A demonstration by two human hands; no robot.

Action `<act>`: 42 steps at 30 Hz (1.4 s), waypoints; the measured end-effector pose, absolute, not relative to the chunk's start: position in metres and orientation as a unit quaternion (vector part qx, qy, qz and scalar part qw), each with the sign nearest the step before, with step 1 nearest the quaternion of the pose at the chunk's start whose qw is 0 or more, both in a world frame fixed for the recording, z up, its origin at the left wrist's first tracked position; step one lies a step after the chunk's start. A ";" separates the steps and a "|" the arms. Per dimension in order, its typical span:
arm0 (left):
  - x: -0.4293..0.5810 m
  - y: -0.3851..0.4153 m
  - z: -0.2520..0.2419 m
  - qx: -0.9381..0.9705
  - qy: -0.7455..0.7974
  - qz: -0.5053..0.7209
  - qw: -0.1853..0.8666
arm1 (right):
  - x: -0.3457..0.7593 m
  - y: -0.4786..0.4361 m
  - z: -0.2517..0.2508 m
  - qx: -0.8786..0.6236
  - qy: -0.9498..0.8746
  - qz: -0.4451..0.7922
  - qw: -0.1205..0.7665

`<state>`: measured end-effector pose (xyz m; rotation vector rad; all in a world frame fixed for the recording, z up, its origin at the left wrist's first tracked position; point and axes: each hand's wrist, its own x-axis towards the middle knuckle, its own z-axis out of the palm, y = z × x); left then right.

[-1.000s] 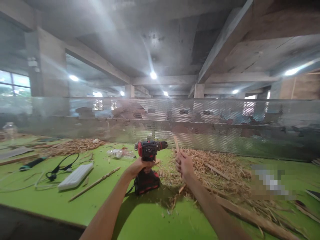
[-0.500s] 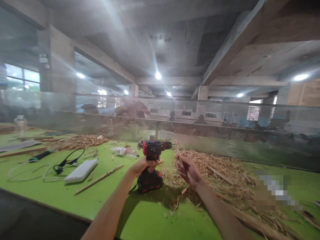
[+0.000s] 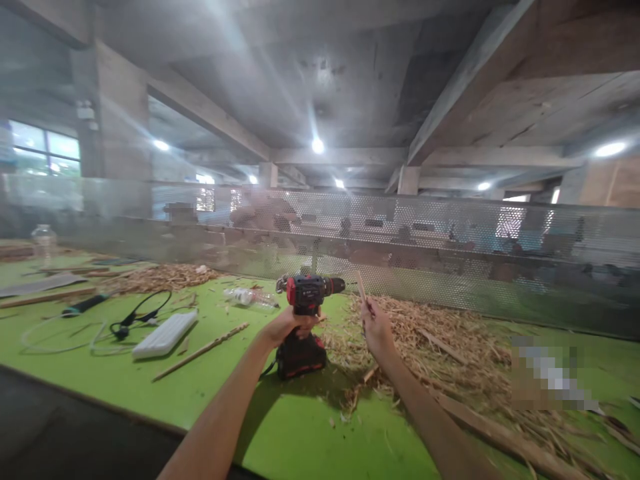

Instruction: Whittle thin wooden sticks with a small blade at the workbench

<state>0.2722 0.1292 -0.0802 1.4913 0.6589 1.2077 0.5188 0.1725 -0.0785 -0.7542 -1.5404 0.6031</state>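
My left hand [image 3: 289,324] is wrapped round the grip of a red and black cordless drill [image 3: 305,320], which stands upright on its battery on the green table [image 3: 300,433], chuck pointing right. My right hand [image 3: 376,327] is closed on a thin wooden stick [image 3: 361,287], held upright just to the right of the drill's chuck. The stick's tip sits a little right of the chuck's nose. Whether they touch I cannot tell.
A wide heap of wood shavings [image 3: 450,347] lies behind and right of my hands. To the left lie a white power strip [image 3: 166,334], black cables [image 3: 135,317], a long stick [image 3: 200,351] and a plastic bottle [image 3: 250,297]. A perforated metal screen [image 3: 400,247] bounds the table's far side.
My right hand has turned the stick upright again and drawn slightly back from the drill's chuck. The drill has stayed standing in my left hand.
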 end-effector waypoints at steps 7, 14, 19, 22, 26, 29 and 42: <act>0.277 0.124 -0.077 0.605 0.304 0.526 0.515 | 0.510 0.174 -0.087 -0.395 -0.720 -0.001 0.570; 0.279 0.119 -0.075 0.620 0.308 0.520 0.500 | 0.502 0.160 -0.099 -0.471 -0.713 -0.082 0.514; 0.278 0.119 -0.075 0.615 0.307 0.528 0.498 | 0.506 0.160 -0.106 -0.474 -0.715 -0.099 0.504; 0.277 0.121 -0.077 0.613 0.307 0.527 0.503 | 0.507 0.161 -0.109 -0.488 -0.712 -0.106 0.493; 0.276 0.123 -0.078 0.609 0.304 0.528 0.507 | 0.506 0.151 -0.097 -0.515 -0.716 -0.098 0.462; 0.277 0.121 -0.076 0.613 0.311 0.519 0.509 | 0.505 0.138 -0.070 -0.567 -0.725 -0.067 0.386; 0.284 0.113 -0.069 0.611 0.333 0.536 0.478 | 0.505 0.119 -0.053 -0.621 -0.737 -0.082 0.254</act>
